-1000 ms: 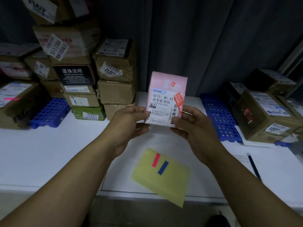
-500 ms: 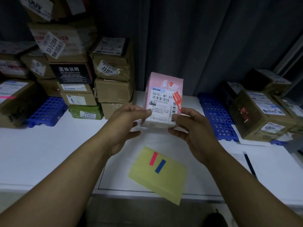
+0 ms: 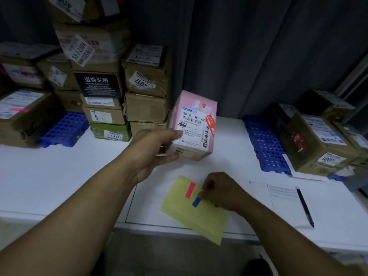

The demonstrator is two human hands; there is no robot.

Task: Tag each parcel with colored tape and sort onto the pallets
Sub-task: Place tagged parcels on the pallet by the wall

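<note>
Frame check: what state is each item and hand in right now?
Pink parcel: tilted, gripped by left hand.
Right hand: pinches upper end of blue tape strip.
Blue tape strip: lower part on yellow sheet.
Pink tape strip: flat on sheet, untouched.
Yellow sheet: overhangs front edge of table.
Pen: lying on paper.

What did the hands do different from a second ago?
The right hand let go of the pink box and dropped to the yellow sheet, pinching the blue tape strip. The left hand still holds the box, lower now. The red tape strip stayed.
</note>
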